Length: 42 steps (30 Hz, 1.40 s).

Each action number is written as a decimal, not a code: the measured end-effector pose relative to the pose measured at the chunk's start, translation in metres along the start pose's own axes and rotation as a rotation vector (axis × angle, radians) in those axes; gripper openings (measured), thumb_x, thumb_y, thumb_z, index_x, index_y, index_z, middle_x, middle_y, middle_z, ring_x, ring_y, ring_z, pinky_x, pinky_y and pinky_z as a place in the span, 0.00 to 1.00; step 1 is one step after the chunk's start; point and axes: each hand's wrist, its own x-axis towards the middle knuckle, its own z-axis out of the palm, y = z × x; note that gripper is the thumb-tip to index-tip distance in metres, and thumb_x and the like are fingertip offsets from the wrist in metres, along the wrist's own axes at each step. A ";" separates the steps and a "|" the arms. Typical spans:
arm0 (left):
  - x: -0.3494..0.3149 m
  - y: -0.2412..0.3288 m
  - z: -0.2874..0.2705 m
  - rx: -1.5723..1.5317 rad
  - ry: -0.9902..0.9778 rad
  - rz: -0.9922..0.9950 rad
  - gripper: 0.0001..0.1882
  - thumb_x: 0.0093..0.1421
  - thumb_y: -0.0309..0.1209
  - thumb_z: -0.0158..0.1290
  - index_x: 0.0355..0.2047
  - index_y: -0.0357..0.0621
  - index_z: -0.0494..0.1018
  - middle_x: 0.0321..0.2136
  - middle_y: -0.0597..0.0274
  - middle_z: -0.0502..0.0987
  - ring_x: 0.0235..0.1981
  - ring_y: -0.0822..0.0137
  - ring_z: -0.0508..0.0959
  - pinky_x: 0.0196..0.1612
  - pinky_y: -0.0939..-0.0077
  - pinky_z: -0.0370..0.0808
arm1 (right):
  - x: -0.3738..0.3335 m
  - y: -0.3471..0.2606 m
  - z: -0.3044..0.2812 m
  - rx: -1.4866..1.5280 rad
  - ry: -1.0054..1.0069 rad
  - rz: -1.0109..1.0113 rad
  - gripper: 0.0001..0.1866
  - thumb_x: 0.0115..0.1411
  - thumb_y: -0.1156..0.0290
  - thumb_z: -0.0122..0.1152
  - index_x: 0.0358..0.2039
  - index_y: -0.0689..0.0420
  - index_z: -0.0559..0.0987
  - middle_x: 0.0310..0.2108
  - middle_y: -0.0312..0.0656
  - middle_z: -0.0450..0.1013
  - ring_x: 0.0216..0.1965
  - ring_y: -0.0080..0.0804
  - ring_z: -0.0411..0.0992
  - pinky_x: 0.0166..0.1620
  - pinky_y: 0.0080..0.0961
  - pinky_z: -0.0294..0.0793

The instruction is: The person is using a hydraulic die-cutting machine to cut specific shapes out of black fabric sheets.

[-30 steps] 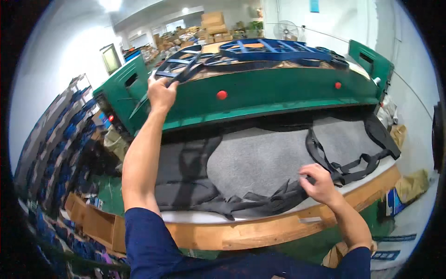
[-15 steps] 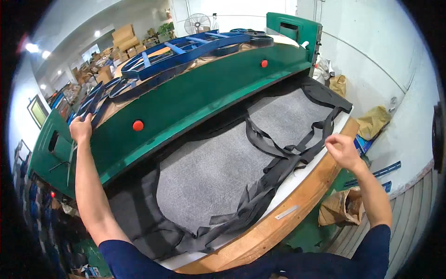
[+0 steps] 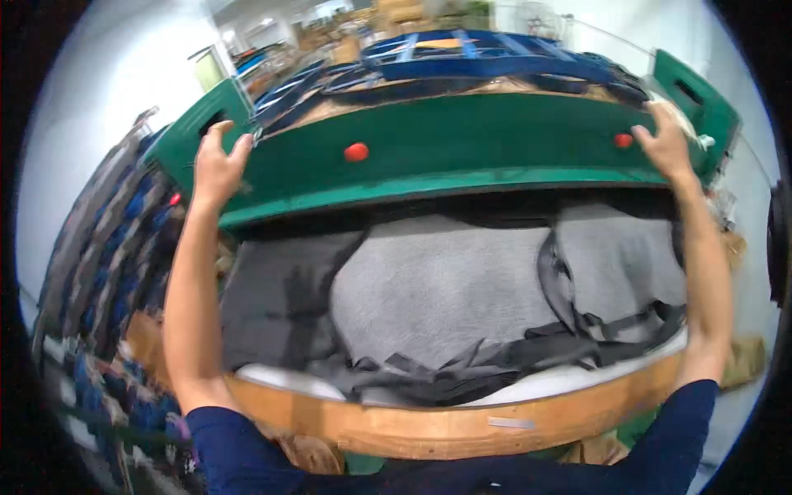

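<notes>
My left hand (image 3: 221, 165) is raised in front of the left end of a green press beam (image 3: 487, 132), its thumb and fingers apart and nothing between them. At the beam's right end my right hand (image 3: 664, 144) is also open, near a red push button (image 3: 623, 140). A second red button (image 3: 356, 152) sits farther left on the beam. Blue curved frames with crossbars (image 3: 495, 66), like cutting dies, lie on top of the machine. Below the beam, grey fabric (image 3: 445, 280) is spread out, with cut black strips and scraps (image 3: 462, 363) along its near side.
A wooden edge (image 3: 445, 429) runs along the front of the white work surface, with a small metal ruler (image 3: 511, 423) on it. At the left stand racks with many dark and blue frames (image 3: 107, 239). Brown sacks (image 3: 598, 450) lie on the floor below.
My left hand has let go of a blue frame and opened. My right hand has moved from the black strips up to the beam's right end and opened. The view has turned left.
</notes>
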 end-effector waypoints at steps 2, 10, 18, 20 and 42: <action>-0.042 -0.001 -0.033 -0.013 0.014 -0.004 0.25 0.60 0.38 0.58 0.51 0.32 0.71 0.49 0.41 0.75 0.53 0.50 0.75 0.56 0.65 0.69 | 0.033 0.038 0.034 -0.079 0.172 -0.082 0.30 0.55 0.63 0.65 0.57 0.62 0.70 0.56 0.54 0.68 0.57 0.51 0.67 0.60 0.38 0.65; -0.219 0.023 -0.134 0.026 -0.279 -0.391 0.24 0.60 0.34 0.58 0.52 0.31 0.69 0.48 0.44 0.76 0.52 0.55 0.75 0.56 0.66 0.69 | 0.092 0.083 0.113 0.076 -0.023 -0.038 0.21 0.54 0.58 0.67 0.40 0.62 0.78 0.39 0.56 0.76 0.42 0.52 0.75 0.46 0.41 0.73; -0.270 0.014 -0.150 -0.025 -0.349 -0.496 0.23 0.59 0.31 0.59 0.52 0.31 0.69 0.49 0.45 0.76 0.52 0.56 0.76 0.56 0.67 0.71 | 0.100 0.108 0.094 -0.097 0.069 0.027 0.22 0.56 0.53 0.65 0.36 0.63 0.79 0.36 0.55 0.76 0.39 0.52 0.75 0.42 0.37 0.72; -0.266 0.000 -0.144 -0.024 -0.326 -0.459 0.23 0.58 0.31 0.59 0.51 0.33 0.70 0.47 0.46 0.77 0.50 0.55 0.77 0.55 0.67 0.72 | 0.088 0.097 0.077 -0.081 0.119 0.045 0.22 0.57 0.53 0.64 0.36 0.63 0.78 0.36 0.55 0.76 0.39 0.52 0.74 0.42 0.37 0.71; 0.033 -0.146 0.093 -0.211 -0.173 0.341 0.26 0.60 0.40 0.58 0.57 0.47 0.69 0.49 0.50 0.76 0.49 0.49 0.76 0.51 0.61 0.74 | -0.256 -0.416 0.036 0.524 -0.444 -0.023 0.17 0.41 0.67 0.78 0.26 0.61 0.78 0.54 0.55 0.69 0.59 0.56 0.65 0.60 0.41 0.67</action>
